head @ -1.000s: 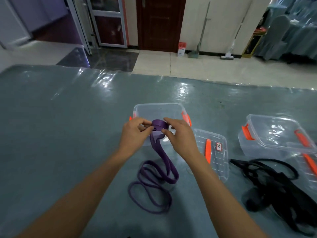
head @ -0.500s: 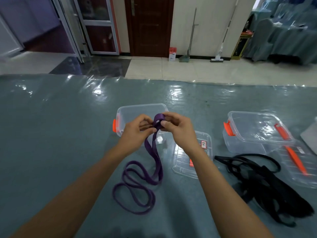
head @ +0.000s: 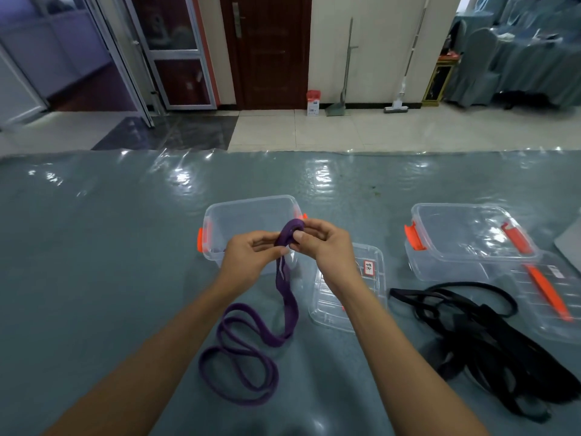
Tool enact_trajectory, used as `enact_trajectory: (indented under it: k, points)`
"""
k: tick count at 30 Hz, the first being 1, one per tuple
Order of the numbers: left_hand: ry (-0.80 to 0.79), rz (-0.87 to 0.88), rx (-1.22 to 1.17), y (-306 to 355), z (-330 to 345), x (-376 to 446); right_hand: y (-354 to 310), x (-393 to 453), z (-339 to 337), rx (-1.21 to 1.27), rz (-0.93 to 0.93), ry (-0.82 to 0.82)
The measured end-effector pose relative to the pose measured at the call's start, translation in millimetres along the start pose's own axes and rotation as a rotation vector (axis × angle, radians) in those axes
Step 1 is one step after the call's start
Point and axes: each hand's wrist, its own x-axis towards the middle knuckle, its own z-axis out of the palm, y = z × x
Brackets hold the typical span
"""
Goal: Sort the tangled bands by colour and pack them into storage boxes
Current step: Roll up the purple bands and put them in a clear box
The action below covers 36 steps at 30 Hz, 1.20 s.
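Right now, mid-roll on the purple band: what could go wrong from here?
1. Both hands, left hand and right hand, pinch only the small coil at the top of the purple band; a slip would likely let it unroll.
2. The band's tail lies in crossed loops on the table; rolling further may snag or twist it.
3. The black bands lie tangled close to the loose lid; colours could mix.
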Motion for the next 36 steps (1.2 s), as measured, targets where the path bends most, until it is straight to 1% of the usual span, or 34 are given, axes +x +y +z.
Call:
enact_trajectory:
  k: [3,5,7,8,10,12,15,17,19,23,25,27,29,32,34,36]
  points:
    - [-0.015,0.020,0.057,-3,3,-1,1,-1,-3,-0.005,0.013,0.000]
    - [-0.032,0.060,0.146,-6,2,0,1,1,-7,-0.030,0.035,-0.010]
    - [-0.067,0.105,0.242,-8,-1,1,2,4,-10,-0.127,0.039,-0.021]
    - [-0.081,0.119,0.285,-7,-2,1,5,6,-11,-0.239,0.005,-0.019]
    - [-0.112,0.121,0.371,-6,-6,2,10,9,-14,-0.595,-0.155,-0.016]
    - [-0.153,0.099,0.443,-4,-11,6,13,8,-17,-0.877,-0.360,-0.087]
    - [-0.211,0.035,0.520,-2,-19,12,20,11,-22,-1.149,-0.612,-0.268]
    - [-0.254,0.004,0.564,0,-24,15,26,12,-23,-1.292,-0.746,-0.275]
    - [-0.286,-0.034,0.570,1,-27,15,28,13,-23,-1.346,-0.827,-0.238]
    - [-0.261,-0.046,0.528,4,-29,9,36,15,-24,-1.377,-0.922,-0.196]
    - [-0.229,-0.035,0.498,6,-29,6,40,15,-24,-1.374,-0.921,-0.169]
    - [-0.192,-0.023,0.467,7,-26,2,43,14,-23,-1.319,-0.882,-0.107]
    - [-0.127,-0.013,0.428,3,-22,-2,43,12,-20,-1.207,-0.792,-0.012]
    - [-0.017,0.000,0.376,-7,-14,-10,42,6,-10,-1.001,-0.609,0.124]
    - [0.039,0.028,0.326,-12,-9,-15,36,-1,0,-0.777,-0.412,0.193]
    - [0.060,0.036,0.255,-14,-4,-19,31,-6,11,-0.546,-0.211,0.243]
